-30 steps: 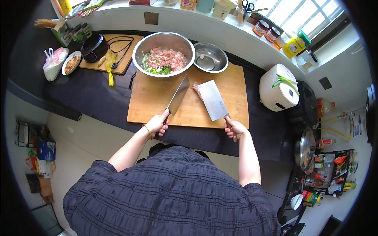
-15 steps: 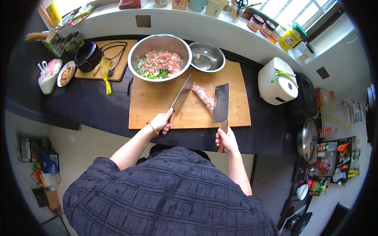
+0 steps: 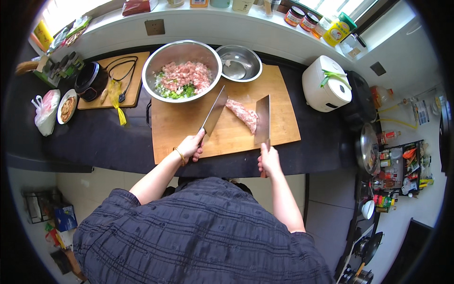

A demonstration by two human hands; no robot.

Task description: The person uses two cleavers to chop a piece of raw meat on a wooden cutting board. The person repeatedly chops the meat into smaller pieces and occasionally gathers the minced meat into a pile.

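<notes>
A cleaver [image 3: 216,110] is gripped in my left hand [image 3: 192,146], its blade slanting up and to the right toward the large steel bowl. My right hand [image 3: 269,161] is closed round the handle of a second cleaver [image 3: 263,119], whose blade stands nearly straight away from me. Between the blades a long pile of minced meat [image 3: 241,114] lies slantwise on the wooden cutting board [image 3: 279,99]. The right blade is at the pile's lower right end; the left blade is close to its upper left end.
A large steel bowl [image 3: 148,71] with minced meat and chopped greens stands on the board's far left. Beside it is a smaller steel bowl [image 3: 257,71]. A white rice cooker [image 3: 321,90] with a green onion on its lid stands right. Another board [image 3: 135,90] carries a black appliance [image 3: 90,83].
The view has shifted, so bowls and counter sit further left and turned slightly. The right cleaver's blade is tilted differently, showing a lighter face. Both hands keep hold of their cleavers.
</notes>
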